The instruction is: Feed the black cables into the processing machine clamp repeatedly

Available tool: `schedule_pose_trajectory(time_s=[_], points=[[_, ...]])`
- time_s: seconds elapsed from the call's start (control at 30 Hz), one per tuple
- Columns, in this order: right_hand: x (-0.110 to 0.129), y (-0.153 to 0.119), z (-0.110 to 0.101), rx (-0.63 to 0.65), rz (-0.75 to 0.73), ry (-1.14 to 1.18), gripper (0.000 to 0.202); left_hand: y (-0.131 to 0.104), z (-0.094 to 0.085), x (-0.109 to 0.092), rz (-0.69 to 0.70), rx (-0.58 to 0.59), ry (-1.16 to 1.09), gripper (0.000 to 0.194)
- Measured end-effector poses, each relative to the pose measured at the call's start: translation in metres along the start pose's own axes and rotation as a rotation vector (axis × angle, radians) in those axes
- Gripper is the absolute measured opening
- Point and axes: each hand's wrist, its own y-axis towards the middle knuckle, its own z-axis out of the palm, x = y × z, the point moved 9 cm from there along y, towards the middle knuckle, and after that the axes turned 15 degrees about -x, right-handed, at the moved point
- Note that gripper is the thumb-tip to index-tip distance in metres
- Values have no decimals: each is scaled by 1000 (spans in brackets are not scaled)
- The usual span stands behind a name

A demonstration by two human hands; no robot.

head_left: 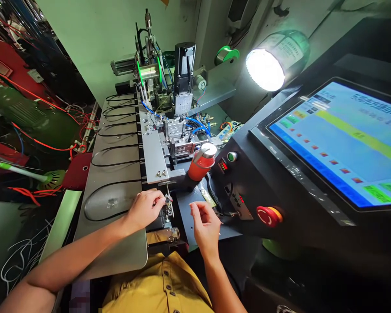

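My left hand is closed at the edge of the grey metal plate, its thumb and fingers pinched beside a small metal fixture. Whatever its fingertips hold is hidden. To the right of the fixture, my right hand is raised with thumb and fingers curled together. Anything between them is too small to make out. Several black cables lie in loops across the plate, their ends running toward the machine's long rail. The nearest cable loop passes just behind my left hand.
A red bottle with a light lid stands beyond my hands. Behind it rise the machine's metal cylinders and a wire spool. On the right are a red emergency stop button, a touchscreen and a lit lamp.
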Motion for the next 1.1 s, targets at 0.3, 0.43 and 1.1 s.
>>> schedule_pose_trajectory(time_s=[0.3, 0.43, 1.1], points=[[12, 6, 55, 426, -83, -48, 30, 3, 4, 1, -8, -13, 85, 24], [11, 4, 76, 509, -113, -16, 31, 5, 3, -1, 15, -20, 94, 24], [5, 7, 61, 313, -190, -63, 30, -26, -5, -38, 667, -60, 502, 31]])
